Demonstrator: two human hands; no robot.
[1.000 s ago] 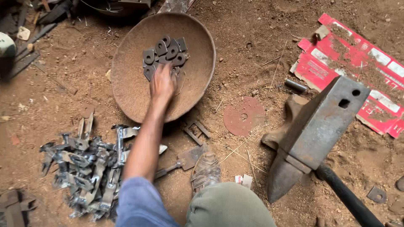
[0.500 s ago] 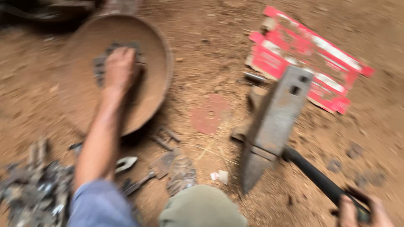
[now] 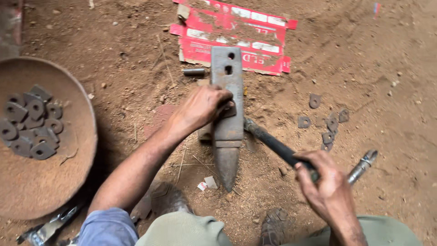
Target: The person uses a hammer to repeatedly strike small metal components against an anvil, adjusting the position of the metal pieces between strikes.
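anvil [image 3: 227, 114]: grey metal, worn and matt
hammer handle [image 3: 273, 143]: dark, dull
bowl [image 3: 54, 191]: rusty, rough metal
washers [image 3: 32, 123]: dull grey metal
cardboard [image 3: 236, 34]: torn red paper
ground [image 3: 364, 59]: loose brown dirt

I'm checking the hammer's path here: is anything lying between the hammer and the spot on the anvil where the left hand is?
Nothing visible lies between them. The hammer, gripped by the right hand, has its head close against the anvil, whose top is bare apart from the left hand. Whether that hand holds a piece cannot be told.
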